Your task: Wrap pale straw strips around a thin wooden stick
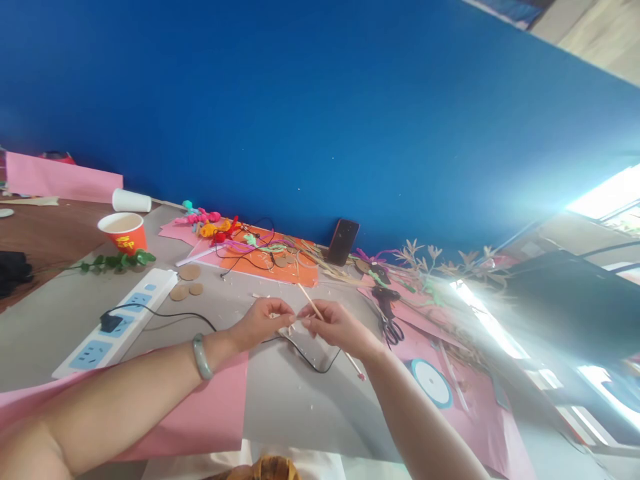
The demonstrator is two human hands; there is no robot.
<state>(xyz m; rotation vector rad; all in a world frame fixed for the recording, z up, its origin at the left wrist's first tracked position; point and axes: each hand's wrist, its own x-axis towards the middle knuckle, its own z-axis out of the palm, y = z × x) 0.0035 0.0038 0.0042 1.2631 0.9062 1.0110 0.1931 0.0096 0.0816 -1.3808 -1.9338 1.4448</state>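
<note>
Near the middle of the grey table [280, 407], my left hand [263, 323] and my right hand [337, 327] are close together, fingertips nearly touching. A thin pale stick [311, 301] passes through my right hand, tilted, and its lower end comes out below the palm with a small pink tip. My left hand, with a jade-coloured bangle on the wrist, pinches something small and whitish between thumb and finger; its shape is too small to make out. A black cable [316, 368] runs beneath both hands.
On the left are a white power strip [120, 327], cork discs [179, 292] and a red paper cup [125, 233]. Coloured craft pieces lie on orange paper [250, 263]. A phone [343, 241] leans against the blue wall. To the right are scissors [393, 330] and a ribbon roll [431, 383].
</note>
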